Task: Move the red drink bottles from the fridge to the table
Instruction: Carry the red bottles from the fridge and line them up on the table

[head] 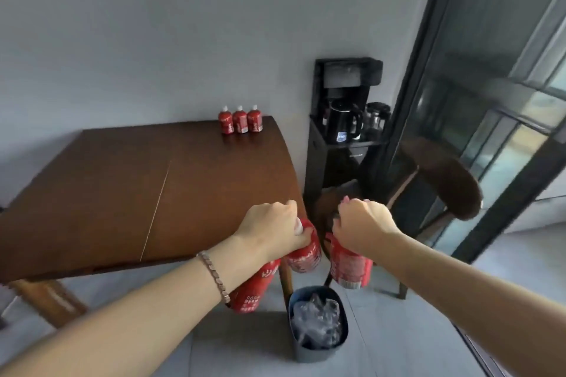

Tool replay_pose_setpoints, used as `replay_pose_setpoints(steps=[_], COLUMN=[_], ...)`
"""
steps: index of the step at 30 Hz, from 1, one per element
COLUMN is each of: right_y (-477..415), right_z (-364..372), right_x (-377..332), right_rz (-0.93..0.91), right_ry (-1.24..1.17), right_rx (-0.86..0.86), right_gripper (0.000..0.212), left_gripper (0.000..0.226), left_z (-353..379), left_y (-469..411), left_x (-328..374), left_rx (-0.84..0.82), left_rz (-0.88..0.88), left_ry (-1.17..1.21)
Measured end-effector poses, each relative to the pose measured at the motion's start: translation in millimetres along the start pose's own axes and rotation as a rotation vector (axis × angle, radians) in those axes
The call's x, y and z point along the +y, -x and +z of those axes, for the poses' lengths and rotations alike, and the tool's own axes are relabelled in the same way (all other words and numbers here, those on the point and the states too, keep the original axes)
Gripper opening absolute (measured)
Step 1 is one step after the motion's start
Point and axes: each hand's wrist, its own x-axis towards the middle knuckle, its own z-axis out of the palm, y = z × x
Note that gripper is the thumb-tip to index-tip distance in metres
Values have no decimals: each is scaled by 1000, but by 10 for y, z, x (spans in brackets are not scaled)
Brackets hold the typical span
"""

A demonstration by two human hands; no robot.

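Three red drink bottles upright in a row at the far edge of the brown tabletop, left hand with its grip closed round two red bottles by their necks, hanging at the tabletop's near corner, right hand with its grip closed on another red bottle above a grey bin.

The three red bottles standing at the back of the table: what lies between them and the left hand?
Only bare tabletop, as the head view shows. The three red bottles stand far from the left hand.
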Motion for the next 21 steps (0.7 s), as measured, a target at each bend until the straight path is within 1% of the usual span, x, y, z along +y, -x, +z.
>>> replay_pose_setpoints(steps=[3, 5, 7, 12, 16, 21], right_y=[-776, -1241, -1678, -2652, -3434, -4366], right_z=[-57, -45, -13, 42, 89, 97], right_x=[-73, -163, -294, -789, -1256, -1829], right_rz=[-37, -53, -62, -136, -136, -61], right_ry=[-44, -74, -141, -185, -248, -317], right_rx=[-21, -16, -6, 3, -45, -99], right_gripper=[32, 32, 35, 35, 33, 33], left_gripper=[35, 37, 36, 43, 41, 38], left_z=[-21, -12, 28, 280, 515, 649], left_y=[-373, -567, -729, -1086, -1441, -1975], left_x=[-424, -708, -1027, -1973, -2782, -3857], left_rx=[-14, -18, -7, -1, -40, -124], left_rz=[-138, -219, -282, -390, -415, -361], left_ry=[28, 34, 25, 50, 50, 75])
